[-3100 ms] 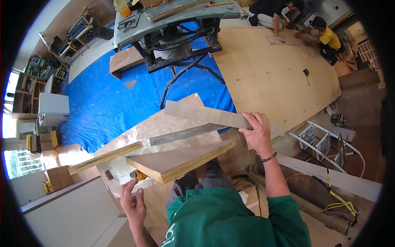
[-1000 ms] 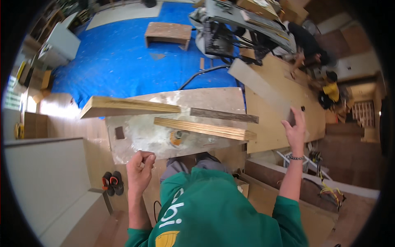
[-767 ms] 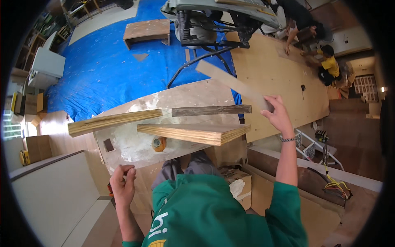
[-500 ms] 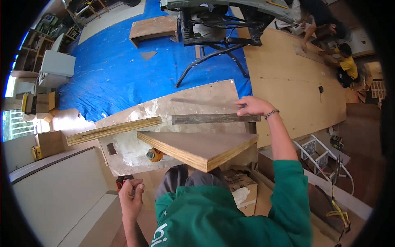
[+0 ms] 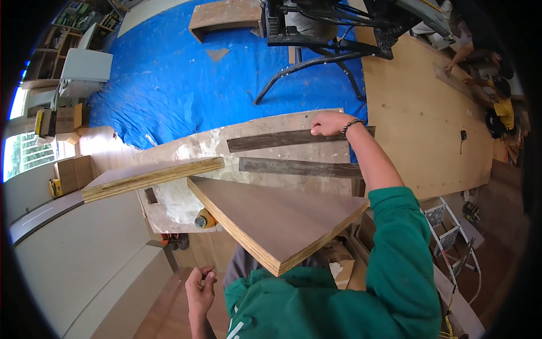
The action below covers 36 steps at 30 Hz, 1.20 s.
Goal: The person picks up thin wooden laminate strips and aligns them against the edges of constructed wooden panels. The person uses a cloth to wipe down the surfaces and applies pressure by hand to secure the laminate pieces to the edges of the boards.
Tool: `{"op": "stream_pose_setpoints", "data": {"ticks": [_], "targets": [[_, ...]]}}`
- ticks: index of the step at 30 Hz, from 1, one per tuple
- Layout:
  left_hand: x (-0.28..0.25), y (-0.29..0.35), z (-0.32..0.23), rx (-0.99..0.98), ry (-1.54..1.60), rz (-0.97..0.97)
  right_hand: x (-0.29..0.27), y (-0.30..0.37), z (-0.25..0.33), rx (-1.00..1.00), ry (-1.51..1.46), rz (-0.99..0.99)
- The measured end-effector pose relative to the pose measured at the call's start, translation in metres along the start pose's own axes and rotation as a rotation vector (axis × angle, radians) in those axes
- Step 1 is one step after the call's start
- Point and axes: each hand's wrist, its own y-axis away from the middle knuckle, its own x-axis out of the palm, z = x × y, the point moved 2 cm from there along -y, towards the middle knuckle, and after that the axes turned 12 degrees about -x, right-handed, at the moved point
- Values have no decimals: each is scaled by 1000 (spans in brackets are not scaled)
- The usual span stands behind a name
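My right hand (image 5: 332,123) is closed on a dark brown strip (image 5: 271,140), gripping it near its right end above the worn, paint-stained worktop (image 5: 189,148). A second dark strip (image 5: 296,167) lies just nearer, almost parallel. Closest to my body is a thick three-cornered board (image 5: 276,217) with a brown face and layered plywood edges. Another plywood-edged board (image 5: 152,176) rests at the left, its corner by the first board. My left hand (image 5: 201,288) hangs low beside my body, fingers curled together; whatever they may hold is hidden.
A yellow-and-dark rounded object (image 5: 204,219) sits partly behind the board. A blue sheet (image 5: 186,85) covers the floor beyond, under a black-legged machine stand (image 5: 316,56). Two people work at the far right by a large wooden sheet (image 5: 423,124). A stepladder (image 5: 451,240) stands right.
My right hand has moved away from me and slightly left, and the strip in it now shows its broad face. My left hand has shifted right and nearer my body. The view has tilted.
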Motion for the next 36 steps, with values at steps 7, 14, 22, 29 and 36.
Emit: {"op": "stream_pose_setpoints", "data": {"ticks": [7,14,22,29,36], "targets": [[-1,-11,3,-27,104,-35,4,68,18,-75,-98,-893],[-6,-26,12,31,61,-106,133,179,-6,345,127,-693],[-3,-31,-9,93,-55,-87,175,164,-26,333,254,-693],[4,-35,-16,108,-76,-48,116,203,-34,103,-936,-140],[10,-31,-15,105,-53,-12,80,195,-37,-43,-1447,28]]}}
